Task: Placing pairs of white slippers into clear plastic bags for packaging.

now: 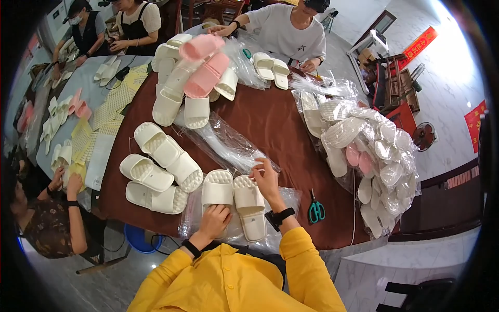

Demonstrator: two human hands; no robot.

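- Right at my edge of the tabletop (270,125), brown cloth all over it, sits a pair of cream slippers (235,200) side by side on a clear plastic bag (291,200).
- My left hand (215,219) rests on the heel end of the left slipper, fingers curled down onto it, more pressing than properly gripping.
- My right hand (266,177) is up at the toe end of the right slipper, fingers pinched shut on the edge of the plastic there.
- Just right of my wrist lie teal-handled scissors (316,210), blades closed, flat on the cloth.
- To my left, three more loose cream slippers (156,166) sit in a loose bunch, soles and tops mixed.
- A bit further in, an empty clear bag (223,143) is spread out in the middle.
- Off to the right there's a big heap of bagged slippers (374,156), mostly white with a few pink ones showing through.
- Far side: a stack of white and pink slippers (192,78), and beyond it a person in a white shirt (286,31) working on another pair.
- Further left, other people sit at a grey table (96,88) with more slippers.
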